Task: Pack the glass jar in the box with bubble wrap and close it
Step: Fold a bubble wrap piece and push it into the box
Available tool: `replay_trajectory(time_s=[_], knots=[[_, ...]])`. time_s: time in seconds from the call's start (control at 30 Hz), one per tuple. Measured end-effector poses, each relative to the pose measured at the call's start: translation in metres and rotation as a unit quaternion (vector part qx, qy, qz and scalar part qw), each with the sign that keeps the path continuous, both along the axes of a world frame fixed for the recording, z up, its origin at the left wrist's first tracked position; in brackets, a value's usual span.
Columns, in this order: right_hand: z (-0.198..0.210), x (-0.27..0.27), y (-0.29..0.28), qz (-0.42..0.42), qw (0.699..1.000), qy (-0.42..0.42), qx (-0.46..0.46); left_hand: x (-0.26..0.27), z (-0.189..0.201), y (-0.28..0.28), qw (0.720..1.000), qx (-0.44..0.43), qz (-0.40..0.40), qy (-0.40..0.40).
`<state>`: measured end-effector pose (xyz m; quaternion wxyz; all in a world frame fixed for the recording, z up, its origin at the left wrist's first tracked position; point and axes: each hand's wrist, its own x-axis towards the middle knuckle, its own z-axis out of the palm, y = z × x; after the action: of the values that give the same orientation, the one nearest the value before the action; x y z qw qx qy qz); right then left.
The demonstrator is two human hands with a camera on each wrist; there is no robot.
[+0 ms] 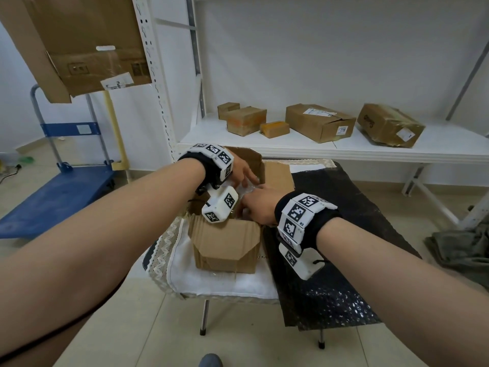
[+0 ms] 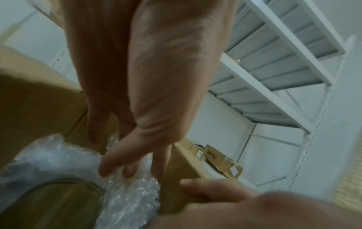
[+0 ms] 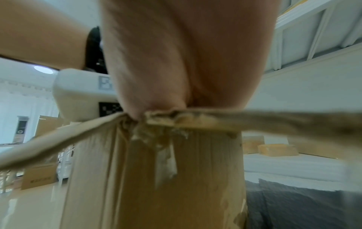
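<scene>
An open cardboard box stands on a small cloth-covered table. Inside it is the glass jar, wrapped in clear bubble wrap; only its rim shows. My left hand reaches into the box from the far left, and its straight fingers press on the wrap beside the rim. My right hand reaches over the near right edge of the box. Its thumb lies against a cardboard wall. The box edge hides its fingers.
A black bubble-wrap sheet covers the table's right side and hangs over the front. The far flaps stand open. A white shelf behind holds several cardboard boxes. A blue trolley stands at the left.
</scene>
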<state>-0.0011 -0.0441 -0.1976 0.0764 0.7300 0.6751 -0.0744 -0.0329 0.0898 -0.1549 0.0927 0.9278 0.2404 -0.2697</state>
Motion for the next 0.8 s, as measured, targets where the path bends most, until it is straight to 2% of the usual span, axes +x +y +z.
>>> replay_trajectory(time_s=[0.2, 0.33, 0.6, 0.8], knots=[[0.005, -0.003, -0.003, -0.004, 0.999, 0.020, 0.042, -0.003, -0.006, 0.006, 0.999, -0.034, 0.031, 0.022], [0.007, -0.008, -0.006, 0.006, 0.996, 0.087, 0.033, -0.004, -0.018, 0.015, 0.998, -0.030, 0.050, -0.022], [0.010, -0.008, 0.011, -0.031, 0.997, 0.061, -0.042, 0.001, -0.007, -0.001, 0.999, 0.040, 0.006, 0.035], [0.004, -0.013, 0.017, -0.022, 0.997, 0.008, -0.078, -0.001, -0.012, 0.005, 0.998, -0.007, 0.031, 0.050]])
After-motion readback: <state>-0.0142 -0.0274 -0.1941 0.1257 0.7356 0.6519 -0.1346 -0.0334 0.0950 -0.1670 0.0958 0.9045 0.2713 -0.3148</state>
